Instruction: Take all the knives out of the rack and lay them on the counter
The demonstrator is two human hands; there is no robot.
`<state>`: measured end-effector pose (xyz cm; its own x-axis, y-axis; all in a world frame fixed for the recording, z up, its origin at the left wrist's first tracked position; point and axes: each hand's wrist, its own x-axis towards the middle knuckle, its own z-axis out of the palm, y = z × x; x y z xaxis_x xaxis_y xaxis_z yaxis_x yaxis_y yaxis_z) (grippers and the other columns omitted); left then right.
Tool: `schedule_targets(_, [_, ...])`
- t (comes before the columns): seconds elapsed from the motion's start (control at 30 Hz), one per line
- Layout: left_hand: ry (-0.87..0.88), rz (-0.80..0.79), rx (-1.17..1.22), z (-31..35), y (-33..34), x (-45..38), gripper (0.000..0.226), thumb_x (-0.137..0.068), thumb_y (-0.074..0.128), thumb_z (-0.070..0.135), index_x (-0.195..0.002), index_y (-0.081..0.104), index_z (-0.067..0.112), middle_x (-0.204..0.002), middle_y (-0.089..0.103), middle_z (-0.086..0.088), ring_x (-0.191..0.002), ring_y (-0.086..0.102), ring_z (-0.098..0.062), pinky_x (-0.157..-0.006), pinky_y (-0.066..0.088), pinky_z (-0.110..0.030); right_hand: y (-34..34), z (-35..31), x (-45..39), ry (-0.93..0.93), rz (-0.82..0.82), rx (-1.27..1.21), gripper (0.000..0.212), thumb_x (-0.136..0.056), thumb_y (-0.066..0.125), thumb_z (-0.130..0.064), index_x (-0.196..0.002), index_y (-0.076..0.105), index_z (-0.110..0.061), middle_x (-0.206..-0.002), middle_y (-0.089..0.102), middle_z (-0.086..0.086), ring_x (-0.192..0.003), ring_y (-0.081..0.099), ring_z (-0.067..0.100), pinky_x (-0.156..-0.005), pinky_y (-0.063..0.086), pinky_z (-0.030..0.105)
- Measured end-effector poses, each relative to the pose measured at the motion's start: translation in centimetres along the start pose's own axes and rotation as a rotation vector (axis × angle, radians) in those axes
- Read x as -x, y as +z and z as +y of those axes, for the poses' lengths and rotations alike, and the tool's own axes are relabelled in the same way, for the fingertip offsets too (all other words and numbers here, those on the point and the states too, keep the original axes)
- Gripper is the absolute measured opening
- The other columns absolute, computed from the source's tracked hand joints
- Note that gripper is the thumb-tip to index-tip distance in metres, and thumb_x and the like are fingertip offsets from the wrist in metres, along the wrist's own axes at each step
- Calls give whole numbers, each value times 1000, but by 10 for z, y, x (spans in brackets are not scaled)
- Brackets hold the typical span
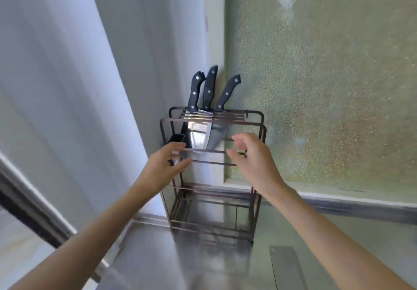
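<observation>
— Where do we stand with the knives?

— Three black-handled knives sit in the top slots of the wire rack, in the corner on the steel worktop. Handles point up and away from us, blades hang down inside the frame.

— And our hands?

— Both are at the rack's front rails, below the handles. Our left hand has its fingers loosely spread by the left edge; our right hand is curled half open. Neither holds anything.

— So which reaches first?

— The handles lie above and beyond both hands, slightly left of centre, so we judge the left a little nearer. We must lift straight up along the blades; the top bars and the wall close behind crowd the pull.

— Anything else?

— A flat grey blade-like shape lies on the worktop to the right; we cannot tell what it is.
</observation>
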<state>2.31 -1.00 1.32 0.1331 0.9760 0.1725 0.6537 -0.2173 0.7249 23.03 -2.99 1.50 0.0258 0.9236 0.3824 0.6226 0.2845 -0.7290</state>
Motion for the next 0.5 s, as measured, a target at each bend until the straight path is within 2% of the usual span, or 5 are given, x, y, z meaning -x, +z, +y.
schedule_targets(0.1, [29, 50, -1, 4, -30, -29, 45, -83, 64, 27, -124, 52, 16, -127, 59, -5, -113, 57, -19, -98, 46, -35, 6, -24, -43, -74, 11, 22, 31, -85, 62, -19, -114, 53, -10, -107, 59, 7, -96, 56, 19, -83, 45, 28])
schedule_targets(0.23, [36, 49, 61, 1, -44, -60, 49, -82, 65, 27, -126, 46, 16, -132, 54, -6, -116, 56, -22, -101, 46, -40, 27, -45, -99, -89, 35, 58, 41, -83, 64, -24, -118, 48, -8, -111, 57, 12, -95, 57, 25, -85, 48, 39])
schedule_targets(0.33, [20, -15, 66, -8, -41, -78, 53, -82, 65, 25, -129, 41, 15, -135, 51, -4, -119, 53, -22, -101, 45, -36, 47, -54, -137, -4, 117, 70, 37, -82, 64, -31, -104, 50, -5, -94, 59, 11, -83, 57, 26, -70, 46, 36])
schedule_targets(0.4, [32, -32, 75, -15, -39, -89, 53, -82, 66, 24, -129, 41, 15, -135, 51, -4, -116, 53, -19, -95, 45, -29, 62, -57, -156, 65, 164, 112, 34, -82, 62, -36, -90, 51, -5, -80, 58, 11, -76, 59, 31, -60, 40, 32])
schedule_targets(0.5, [52, -40, 89, -23, -40, -102, 54, -82, 66, 25, -129, 42, 13, -133, 52, -3, -109, 53, -13, -92, 43, -25, 80, -60, -176, 107, 230, 138, 36, -83, 60, -37, -75, 48, -4, -75, 61, 15, -74, 61, 35, -58, 44, 35])
